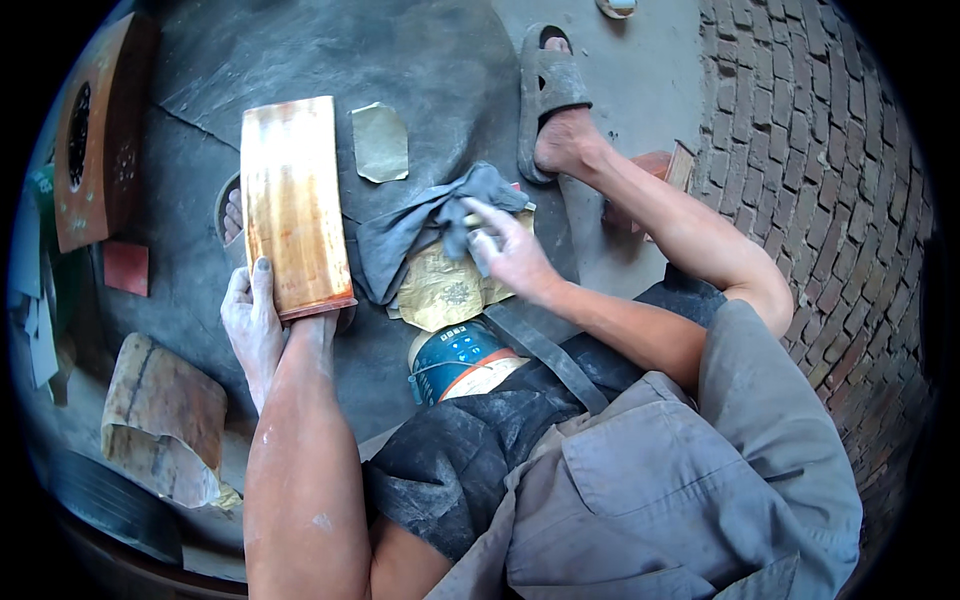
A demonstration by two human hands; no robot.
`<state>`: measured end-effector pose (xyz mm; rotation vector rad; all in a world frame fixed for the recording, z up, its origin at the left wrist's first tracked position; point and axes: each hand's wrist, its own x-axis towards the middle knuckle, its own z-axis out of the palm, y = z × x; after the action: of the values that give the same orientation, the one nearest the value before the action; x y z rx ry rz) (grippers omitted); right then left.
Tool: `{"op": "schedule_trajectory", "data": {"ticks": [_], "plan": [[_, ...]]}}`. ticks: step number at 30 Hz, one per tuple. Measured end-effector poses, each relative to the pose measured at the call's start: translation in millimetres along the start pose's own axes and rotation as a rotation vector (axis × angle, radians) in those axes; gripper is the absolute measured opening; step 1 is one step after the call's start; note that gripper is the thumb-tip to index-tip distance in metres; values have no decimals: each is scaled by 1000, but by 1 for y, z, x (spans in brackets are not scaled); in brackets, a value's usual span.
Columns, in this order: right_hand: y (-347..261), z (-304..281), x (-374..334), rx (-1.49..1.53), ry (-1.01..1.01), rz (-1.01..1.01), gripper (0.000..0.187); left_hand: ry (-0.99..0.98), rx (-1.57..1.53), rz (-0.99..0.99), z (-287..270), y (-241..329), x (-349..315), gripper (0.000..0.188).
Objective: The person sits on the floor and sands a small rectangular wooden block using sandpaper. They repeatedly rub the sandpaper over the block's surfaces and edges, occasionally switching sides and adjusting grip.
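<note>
My left hand [252, 320] grips the lower left edge of a curved wooden panel [292, 210], thumb on its face. The panel is glossy, streaked brown and yellow, with a bright glare on its upper part. My right hand [515, 258], slightly blurred, is over a crumpled grey cloth [400, 248], with fingers stretched out and apart at its bunched part. Whether the fingertips press on the cloth I cannot tell. Under the cloth lies a worn yellowish sheet of paper [440, 290], partly hidden, above a blue and white bucket [460, 360] between my legs.
A pale sandpaper-like piece [380, 142] lies on the dark ground mat. To the left are a brown block with a dark oval opening [105, 130], a red square piece [126, 269] and a hollow wooden piece [165, 410]. Brick paving [800, 180] runs along the right.
</note>
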<state>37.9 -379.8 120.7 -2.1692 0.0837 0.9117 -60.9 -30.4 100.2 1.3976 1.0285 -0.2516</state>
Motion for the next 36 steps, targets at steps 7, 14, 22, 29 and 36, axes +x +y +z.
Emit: {"op": "schedule_trajectory", "data": {"ticks": [7, 14, 22, 29, 36], "plan": [[57, -7, -28, -271, 158, 136, 18, 15, 25, 21, 4, 6, 0, 36], [40, -16, 25, 121, 160, 433, 55, 69, -32, -1, 5, 0, 3, 34], [-43, -6, 47, 451, -88, 529, 23, 59, -66, -4, 4, -4, 5, 33], [-101, -40, 89, 556, -123, 30, 35, 95, -85, 2, 11, 3, 0, 34], [28, -57, 61, -549, 46, -223, 46, 90, -66, 14, 14, 2, 4, 34]]}}
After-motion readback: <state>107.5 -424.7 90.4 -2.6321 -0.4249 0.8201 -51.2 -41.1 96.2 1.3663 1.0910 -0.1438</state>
